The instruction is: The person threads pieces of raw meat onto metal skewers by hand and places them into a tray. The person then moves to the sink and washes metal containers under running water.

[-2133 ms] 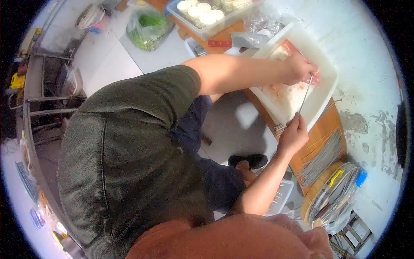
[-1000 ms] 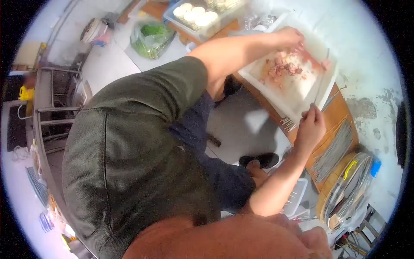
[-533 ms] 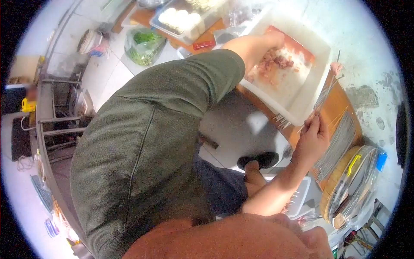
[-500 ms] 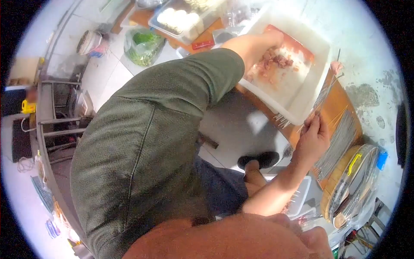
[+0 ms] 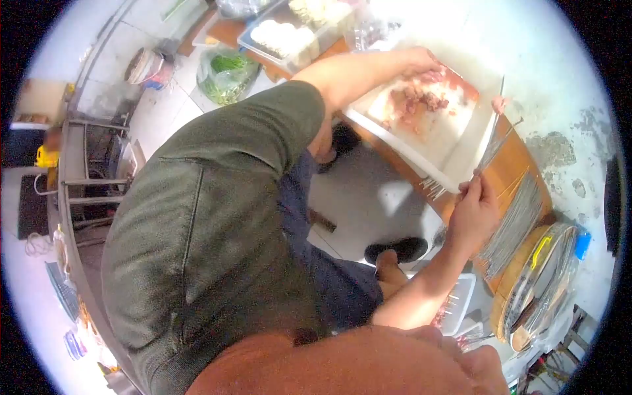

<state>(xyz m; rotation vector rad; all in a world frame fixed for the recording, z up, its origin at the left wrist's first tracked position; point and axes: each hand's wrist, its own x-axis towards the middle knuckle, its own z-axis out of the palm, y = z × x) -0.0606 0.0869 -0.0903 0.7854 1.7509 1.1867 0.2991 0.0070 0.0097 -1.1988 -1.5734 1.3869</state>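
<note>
My right hand (image 5: 475, 205) pinches the lower end of a thin metal skewer (image 5: 491, 135) beside the tray. One piece of meat (image 5: 499, 104) is threaded near its upper end, and the bare tip sticks out beyond. Over the far side of a white plastic tray (image 5: 454, 176), my left hand (image 5: 421, 60) has its fingers bent together at the edge of the meat. What sits between those fingertips is too small to make out. Small chunks of raw meat (image 5: 418, 99) lie in the tray, with reddish juice around them.
Many metal skewers (image 5: 513, 227) lie on the wooden table (image 5: 526, 158), near a round wooden board (image 5: 503, 296). Tubs of pale food (image 5: 283, 39) stand at the back. A bag of greens (image 5: 225, 76) lies left of them. Below right is another tray (image 5: 464, 303).
My left forearm has swung left and back, and the hand's fingers now show at the far side of the tray. My right hand has barely moved and still holds the skewer.
</note>
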